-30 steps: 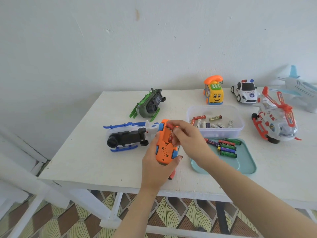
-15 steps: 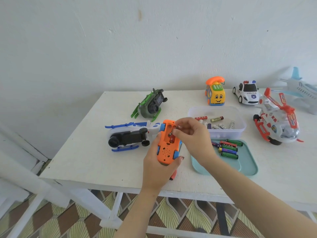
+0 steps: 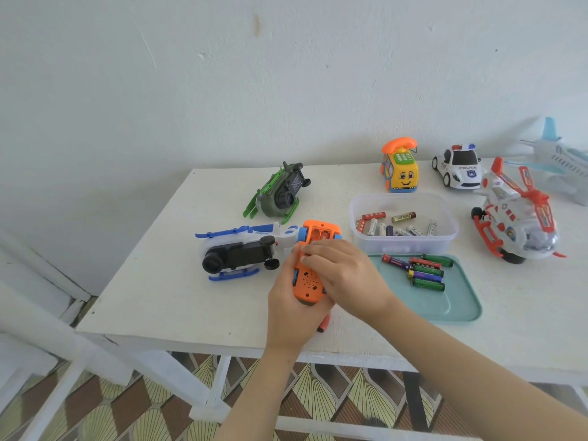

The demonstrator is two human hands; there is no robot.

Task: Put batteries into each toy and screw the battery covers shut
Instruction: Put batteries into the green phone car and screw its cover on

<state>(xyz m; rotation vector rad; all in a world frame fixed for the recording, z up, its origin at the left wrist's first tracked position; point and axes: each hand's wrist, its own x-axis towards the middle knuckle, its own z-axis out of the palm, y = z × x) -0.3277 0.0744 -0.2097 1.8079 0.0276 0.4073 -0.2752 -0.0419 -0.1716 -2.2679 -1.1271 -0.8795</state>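
The left hand (image 3: 288, 310) gripped the orange toy car (image 3: 307, 281) from below, just over the worktop (image 3: 159, 297) near its front edge. The right hand (image 3: 343, 275) lay with fingers flat across the car's underside, pressing beside the open battery bay (image 3: 318, 232). Whatever was under those fingers was hidden, so a battery could seat the wrong way round or spring out if pressure eased. The car lay belly up, its long axis running away from the person, bay end toward the wall
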